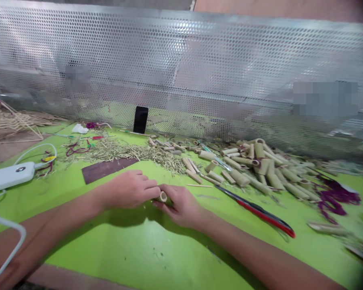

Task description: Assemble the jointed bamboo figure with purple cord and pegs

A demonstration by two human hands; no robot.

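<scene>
Both my hands meet over the green table (124, 249), near its middle. My left hand (130, 189) is closed, its fingertips touching a short bamboo tube (162, 196). My right hand (181, 205) is curled round the same tube from the right, and the tube's hollow end shows between the two hands. A large heap of similar bamboo tube pieces (254, 165) lies to the right and behind my hands.
A red-and-black handled tool (260, 211) lies right of my hands. Bamboo shavings (130, 152), a brown sheet (107, 168), a white power strip (9, 176), purple cord (335, 197), a black phone (140, 119) and thin sticks (6, 121) lie around. A perforated metal screen (181, 72) closes the back.
</scene>
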